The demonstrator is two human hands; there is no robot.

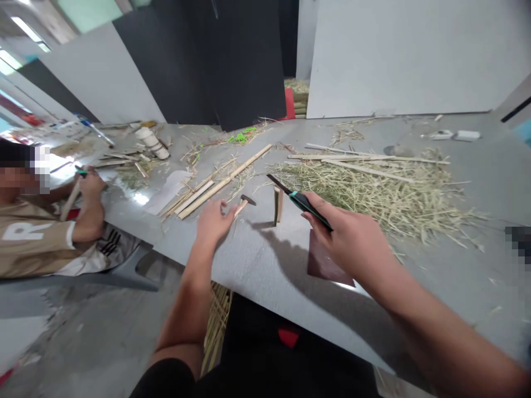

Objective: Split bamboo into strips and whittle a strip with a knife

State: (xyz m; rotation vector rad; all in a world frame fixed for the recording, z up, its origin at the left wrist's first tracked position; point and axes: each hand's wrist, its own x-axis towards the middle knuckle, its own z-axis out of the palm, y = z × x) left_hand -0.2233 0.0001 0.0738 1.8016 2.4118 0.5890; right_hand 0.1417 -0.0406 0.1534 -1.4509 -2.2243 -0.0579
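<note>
My right hand (352,232) is wrapped round a utility knife (309,209) with a black and green handle. Its dark blade points up and left, above the table. Close to the blade, a short split bamboo piece (276,207) stands upright on the tabletop. On the left, my left hand (214,221) has its fingers curled at the wooden handle of a small hammer (248,200); part of that handle is hidden by the fingers. A dark brown sheet (321,257), resembling sandpaper, lies below my right hand.
Bamboo shavings (373,190) are heaped at the right, with thin strips across them. Longer bamboo strips (228,179) and a pale sheet (170,190) lie left of the middle. A co-worker (37,226) sits at the left, holding a green-tipped tool. Panels (406,61) stand behind the table.
</note>
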